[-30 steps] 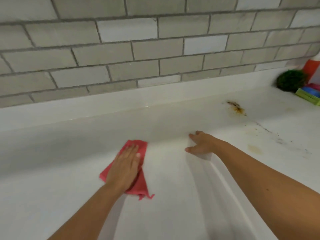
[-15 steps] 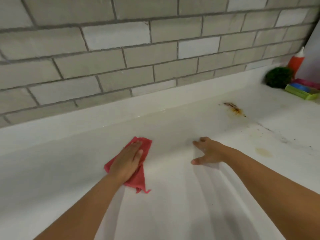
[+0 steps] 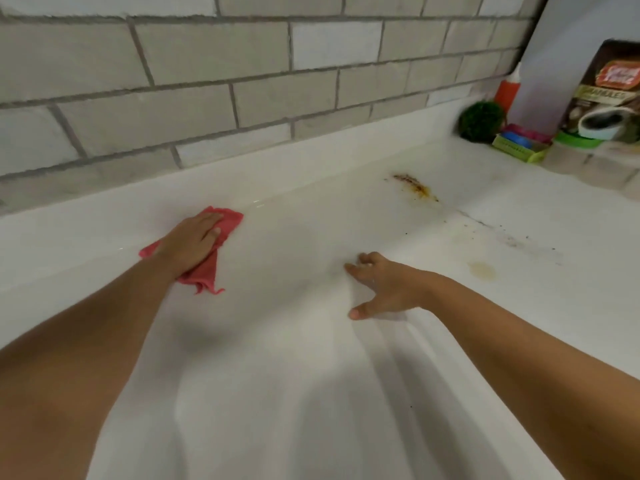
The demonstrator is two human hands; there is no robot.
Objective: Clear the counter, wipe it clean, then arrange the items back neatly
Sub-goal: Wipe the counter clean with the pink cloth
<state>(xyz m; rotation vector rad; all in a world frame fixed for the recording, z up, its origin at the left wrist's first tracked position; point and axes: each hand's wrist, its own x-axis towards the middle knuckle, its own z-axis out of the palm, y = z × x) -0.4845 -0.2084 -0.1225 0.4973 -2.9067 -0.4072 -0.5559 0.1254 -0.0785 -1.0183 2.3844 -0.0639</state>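
Note:
My left hand (image 3: 190, 242) lies flat on a red cloth (image 3: 204, 271) and presses it onto the white counter (image 3: 311, 393) near the back ledge. To its right, my right hand (image 3: 384, 287) rests on the counter with fingers spread, holding nothing. A brown stain (image 3: 415, 187) marks the counter at the back right. Dark specks (image 3: 512, 240) and a yellowish spot (image 3: 483, 270) lie further right.
At the far right corner stand a green scrubber ball (image 3: 481, 121), an orange bottle (image 3: 507, 91), a green tray (image 3: 519, 147) with coloured items, a coffee packet (image 3: 606, 95) and a clear container (image 3: 575, 152). A grey tiled wall (image 3: 242, 81) runs behind the counter.
My left hand has pushed the red cloth away from me toward the back ledge. The view has swung right, showing more of the corner items. My right hand stays planted.

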